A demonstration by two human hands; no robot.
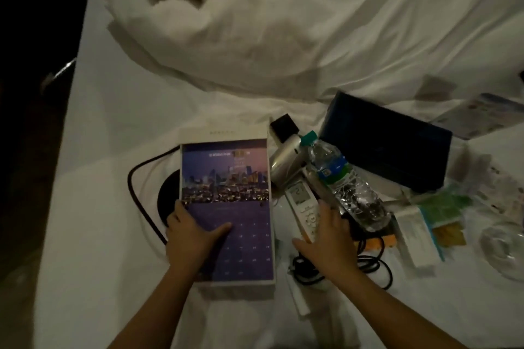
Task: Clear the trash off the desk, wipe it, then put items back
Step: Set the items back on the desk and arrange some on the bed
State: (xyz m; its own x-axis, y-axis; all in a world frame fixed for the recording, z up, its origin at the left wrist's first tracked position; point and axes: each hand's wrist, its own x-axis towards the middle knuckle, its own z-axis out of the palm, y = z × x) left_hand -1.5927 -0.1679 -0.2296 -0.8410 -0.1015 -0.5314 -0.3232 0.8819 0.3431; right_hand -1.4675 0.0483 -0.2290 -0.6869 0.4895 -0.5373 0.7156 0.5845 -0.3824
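- White bed sheet carries all the items; a crumpled white duvet lies behind them.
- Purple desk calendar with a city skyline photo lies flat on the sheet and partly covers a black round pad with its cord.
- Left hand rests on the calendar's lower left corner, thumb stretched across the date grid and fingers along the left edge. Cannot tell whether they hook under the edge.
- Right hand is spread, fingers released and straight, over the lower end of a white remote control with a small display, just beside the calendar.
- Clear plastic water bottle with green cap and blue label lies on its side just right of the remote.
- Silver hair dryer lies above the remote, touching the bottle's neck.
- Dark blue rectangular box sits behind the bottle.
- Coiled black cable lies under and right of the right wrist.
- Slim white carton lies further right.
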